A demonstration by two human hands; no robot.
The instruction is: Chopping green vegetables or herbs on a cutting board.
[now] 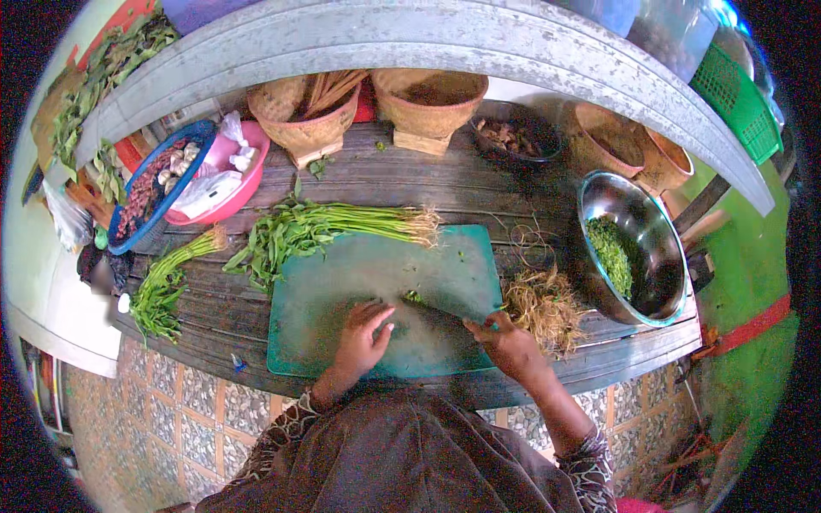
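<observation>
My right hand (511, 349) is closed on the handle of a knife (442, 310), whose blurred blade lies across a green cutting board (385, 263). Beside the blade tip is a small heap of chopped greens (412, 296). Over the left part of the board is my left hand (365, 340), fingers slightly bent, with nothing visible in it. A bunch of leafy green stems with roots (359, 219) rests along the board's far edge. Cut-off roots (544, 311) are piled right of the board. A steel bowl (667, 256) at the right holds chopped greens (609, 256).
A smaller bunch of greens (167, 282) lies left of the board. Behind it stand a blue basket (115, 231) with garlic and shallots and a pink basin (244, 199). Woven baskets (426, 109) and a dark bowl (558, 151) line the back, beneath an overhanging grey shelf (410, 38).
</observation>
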